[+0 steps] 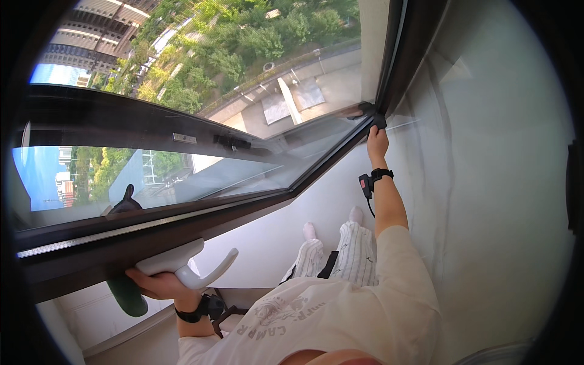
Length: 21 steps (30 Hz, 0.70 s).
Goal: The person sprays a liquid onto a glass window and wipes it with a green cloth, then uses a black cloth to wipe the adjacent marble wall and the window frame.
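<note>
An opened window sash (150,239) with a dark frame slants across the view from lower left to upper right. My left hand (159,285) is against this sash, just under the base of a white window handle (210,269); its fingertips are partly hidden. A dark green rounded object (130,299) is right beside those fingers, and whether they hold it cannot be seen. My right hand (378,143) reaches far forward and grips a small black cloth-like piece (378,121), pressed at the far corner of the sash near the fixed window frame (393,59).
Beyond the opening are trees (255,41), paved ground and buildings (96,36) far below. A pale wall panel (492,182) stands close on the right. My feet in socks (309,230) are on a white surface (269,242). Black devices (365,185) are strapped to both wrists.
</note>
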Available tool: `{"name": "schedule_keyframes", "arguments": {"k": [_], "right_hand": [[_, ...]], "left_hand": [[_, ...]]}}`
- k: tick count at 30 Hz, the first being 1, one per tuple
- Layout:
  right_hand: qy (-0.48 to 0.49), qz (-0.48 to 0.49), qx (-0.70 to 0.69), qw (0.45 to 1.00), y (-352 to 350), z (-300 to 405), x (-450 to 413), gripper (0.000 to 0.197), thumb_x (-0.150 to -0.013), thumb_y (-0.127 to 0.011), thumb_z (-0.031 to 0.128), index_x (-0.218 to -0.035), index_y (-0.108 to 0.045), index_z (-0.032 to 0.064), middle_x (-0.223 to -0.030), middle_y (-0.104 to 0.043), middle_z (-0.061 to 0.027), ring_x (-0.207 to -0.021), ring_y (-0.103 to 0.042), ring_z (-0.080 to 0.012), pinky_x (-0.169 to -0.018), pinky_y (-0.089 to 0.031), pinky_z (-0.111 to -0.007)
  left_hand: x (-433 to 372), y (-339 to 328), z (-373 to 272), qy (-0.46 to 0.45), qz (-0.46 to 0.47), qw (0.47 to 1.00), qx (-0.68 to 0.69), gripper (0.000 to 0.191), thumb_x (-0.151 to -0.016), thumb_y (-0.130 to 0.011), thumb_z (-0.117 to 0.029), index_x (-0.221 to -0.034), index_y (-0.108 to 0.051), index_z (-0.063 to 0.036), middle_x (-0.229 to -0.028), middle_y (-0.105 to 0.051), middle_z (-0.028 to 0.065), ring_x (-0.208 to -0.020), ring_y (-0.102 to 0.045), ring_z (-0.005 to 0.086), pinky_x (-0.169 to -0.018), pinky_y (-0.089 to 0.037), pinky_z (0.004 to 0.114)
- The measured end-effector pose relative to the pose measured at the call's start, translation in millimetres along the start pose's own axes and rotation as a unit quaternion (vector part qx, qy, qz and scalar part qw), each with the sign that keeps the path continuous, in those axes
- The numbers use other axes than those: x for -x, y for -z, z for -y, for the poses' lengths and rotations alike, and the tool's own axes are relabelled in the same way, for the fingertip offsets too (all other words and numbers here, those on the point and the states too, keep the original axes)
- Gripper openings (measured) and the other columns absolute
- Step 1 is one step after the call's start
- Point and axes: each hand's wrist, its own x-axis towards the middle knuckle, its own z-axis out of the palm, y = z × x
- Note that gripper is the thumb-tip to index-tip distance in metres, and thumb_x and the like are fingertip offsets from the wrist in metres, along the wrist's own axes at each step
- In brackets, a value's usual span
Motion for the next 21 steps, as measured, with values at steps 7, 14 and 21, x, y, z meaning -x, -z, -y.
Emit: {"name": "schedule_keyframes", "arguments": {"k": [7, 14, 21], "right_hand": [[0.164, -0.055, 0.262, 0.949, -17, -41, -13, 0.045, -0.085, -0.042, 0.021, -0.121, -0.046, -0.0060, -0.131, -0.045, -0.0226, -0.120, -0.043, -0.0346, -0.100, -0.032, -0.048], [0.251, 0.084, 0.307, 0.914, -63, -45, 110, 0.049, -0.084, -0.052, 0.023, -0.123, -0.045, -0.0059, -0.133, -0.044, -0.0170, -0.133, -0.027, -0.0309, -0.106, -0.024, -0.048], [0.277, 0.179, 0.196, 0.923, -125, -38, 269, 0.035, -0.078, -0.053, 0.013, -0.110, -0.049, -0.0010, -0.128, -0.046, -0.0165, -0.131, -0.029, -0.0301, -0.101, -0.027, -0.054]], "left_hand": [[2, -5, -8, 0.048, 0.012, 0.998, 0.043, 0.039, -0.090, -0.051, -0.034, -0.109, -0.053, -0.0001, -0.103, -0.056, 0.0105, -0.084, -0.055, 0.0155, -0.069, -0.051, 0.031], [10, -18, -17, 0.036, 0.011, 0.999, 0.027, 0.036, -0.093, -0.047, -0.033, -0.105, -0.054, 0.0002, -0.097, -0.055, 0.0094, -0.080, -0.054, 0.0155, -0.070, -0.047, 0.029], [11, -20, -18, 0.006, 0.020, 1.000, 0.021, 0.038, -0.093, -0.048, -0.033, -0.106, -0.052, 0.0015, -0.097, -0.057, 0.0096, -0.079, -0.055, 0.0129, -0.065, -0.049, 0.028]]}}
